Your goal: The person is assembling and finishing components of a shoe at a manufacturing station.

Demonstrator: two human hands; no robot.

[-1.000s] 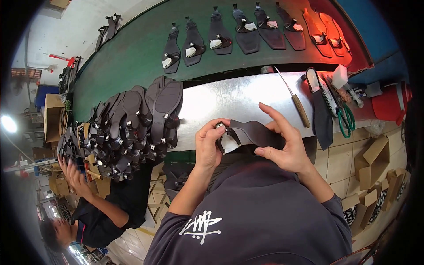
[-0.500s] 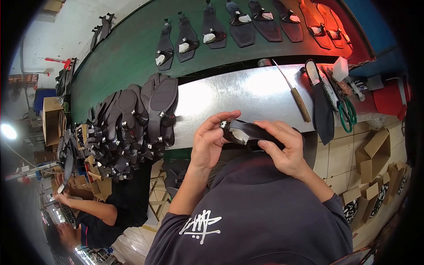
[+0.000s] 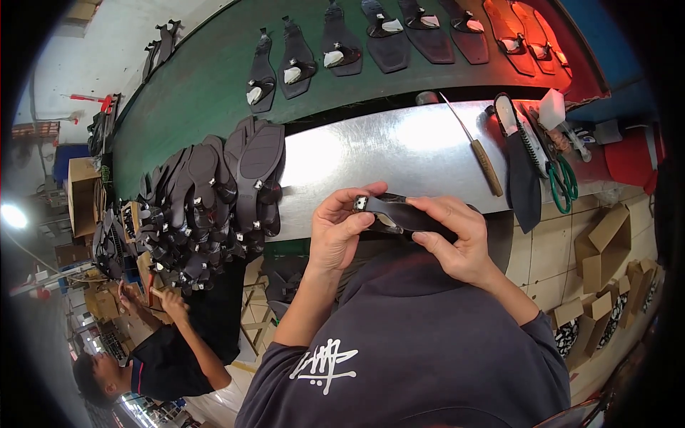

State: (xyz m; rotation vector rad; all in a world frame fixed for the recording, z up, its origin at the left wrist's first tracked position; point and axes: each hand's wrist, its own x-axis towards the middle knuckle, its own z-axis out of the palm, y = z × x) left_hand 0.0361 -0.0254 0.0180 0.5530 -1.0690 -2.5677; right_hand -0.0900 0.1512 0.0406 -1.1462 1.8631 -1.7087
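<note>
A black sandal [image 3: 404, 215] is held between my two hands, just in front of the metal worktop. My left hand [image 3: 338, 227] pinches it beside a small pale ornament with dark dots. My right hand [image 3: 460, 234] grips the other side, thumb below and fingers above. A bit of white stuffing shows under its glossy strap. Left of my hands lies a heap of dark sandals [image 3: 202, 167], many with the same small ornaments.
Across the green conveyor belt [image 3: 207, 100] stand sandals in a row, the right ones in red light. A wooden-handled awl [image 3: 485, 167], a black sole [image 3: 524, 189] and green-handled scissors [image 3: 565, 182] lie at right. Another person [image 3: 171, 360] works at far left. Cardboard boxes [image 3: 603, 250] stand at right.
The sandal has turned slightly in my hands, and my left thumb has come onto its ornament. The belt's sandals have shifted a little left. The other person has put a sandal aside and moved both hands.
</note>
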